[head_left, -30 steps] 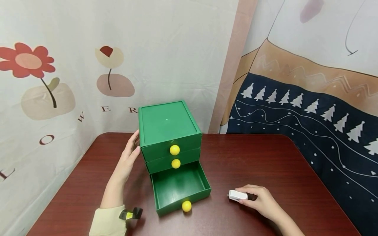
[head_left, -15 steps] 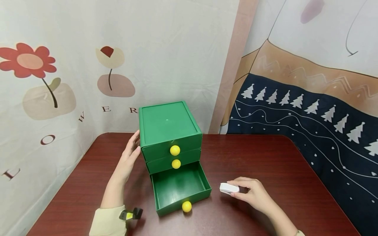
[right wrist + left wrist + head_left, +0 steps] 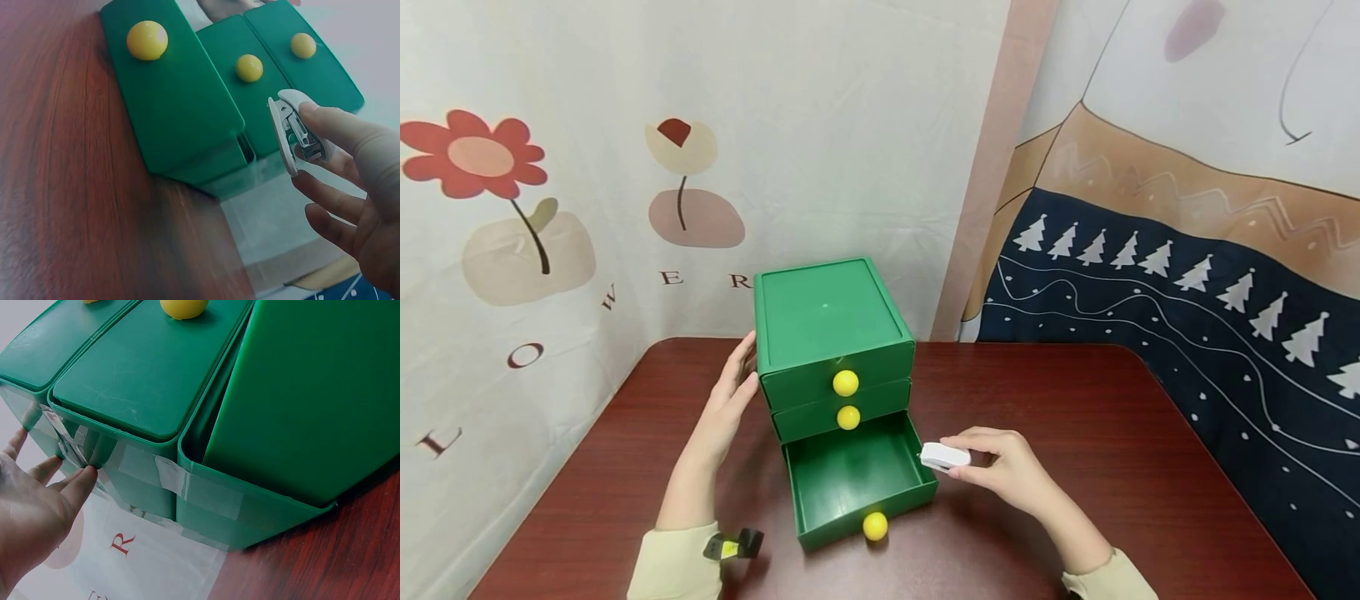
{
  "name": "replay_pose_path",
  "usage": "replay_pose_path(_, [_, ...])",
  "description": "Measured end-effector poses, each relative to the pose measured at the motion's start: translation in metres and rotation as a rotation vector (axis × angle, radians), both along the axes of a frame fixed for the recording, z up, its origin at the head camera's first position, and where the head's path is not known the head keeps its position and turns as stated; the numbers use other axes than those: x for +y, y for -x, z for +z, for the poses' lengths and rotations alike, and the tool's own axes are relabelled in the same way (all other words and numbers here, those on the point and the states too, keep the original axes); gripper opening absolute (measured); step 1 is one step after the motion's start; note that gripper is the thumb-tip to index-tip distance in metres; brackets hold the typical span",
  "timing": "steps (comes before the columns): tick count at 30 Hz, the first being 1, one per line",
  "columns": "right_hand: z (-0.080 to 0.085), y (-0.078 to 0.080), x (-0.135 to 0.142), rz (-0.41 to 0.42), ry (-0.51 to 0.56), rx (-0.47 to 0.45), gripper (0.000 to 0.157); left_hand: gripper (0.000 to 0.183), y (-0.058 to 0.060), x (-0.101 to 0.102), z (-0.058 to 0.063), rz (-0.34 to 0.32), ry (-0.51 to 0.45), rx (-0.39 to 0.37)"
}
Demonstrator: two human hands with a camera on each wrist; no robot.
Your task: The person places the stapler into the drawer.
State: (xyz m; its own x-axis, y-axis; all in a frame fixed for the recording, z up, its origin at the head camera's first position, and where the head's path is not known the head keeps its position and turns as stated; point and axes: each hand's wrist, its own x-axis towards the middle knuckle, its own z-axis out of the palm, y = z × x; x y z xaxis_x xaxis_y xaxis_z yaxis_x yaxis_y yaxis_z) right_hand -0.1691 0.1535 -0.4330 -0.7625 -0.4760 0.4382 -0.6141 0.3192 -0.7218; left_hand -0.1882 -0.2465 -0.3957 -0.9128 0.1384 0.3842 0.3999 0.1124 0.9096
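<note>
A green cabinet (image 3: 827, 312) of three stacked drawers stands on the table, each drawer with a round yellow knob. Its bottom drawer (image 3: 853, 475) is pulled out, with nothing inside; the upper two are closed. My left hand (image 3: 718, 417) rests against the cabinet's left side, fingers extended along the taped wall in the left wrist view. Between thumb and fingers, my right hand (image 3: 1003, 467) pinches a small white stapler (image 3: 289, 131), its metal inside visible in the right wrist view. In the head view the stapler overlaps the right rim of the pulled-out drawer.
The dark red wooden table (image 3: 1075, 417) extends to both sides of the cabinet. Behind it hangs a pale curtain (image 3: 850, 150) printed with flowers and letters, beside a navy printed cloth (image 3: 1150, 317) at right. A black device (image 3: 737, 544) sits at the left sleeve.
My right hand has lifted the stapler off the tabletop and carried it left to the bottom drawer's right rim. The left hand and the cabinet stay in place.
</note>
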Motion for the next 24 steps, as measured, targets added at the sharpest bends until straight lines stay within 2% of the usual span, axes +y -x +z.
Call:
replay_pose_path(3, [0.001, 0.006, -0.009, 0.027, -0.008, 0.015, 0.033, 0.053, 0.000, 0.000, 0.000, 0.000, -0.002, 0.000])
replay_pose_path(11, [0.002, 0.019, -0.034, 0.084, -0.077, -0.065, 0.034, 0.053, 0.001, 0.000, -0.002, -0.001, -0.007, 0.000])
replay_pose_path(16, [-0.005, 0.028, -0.048, 0.130, -0.136, -0.029, 0.035, 0.054, 0.002, 0.000, -0.001, 0.000, -0.009, 0.002])
replay_pose_path(24, [-0.011, 0.037, -0.062, 0.137, -0.228, -0.006, 0.034, 0.054, 0.002, 0.000, -0.001, -0.001, -0.004, 0.000])
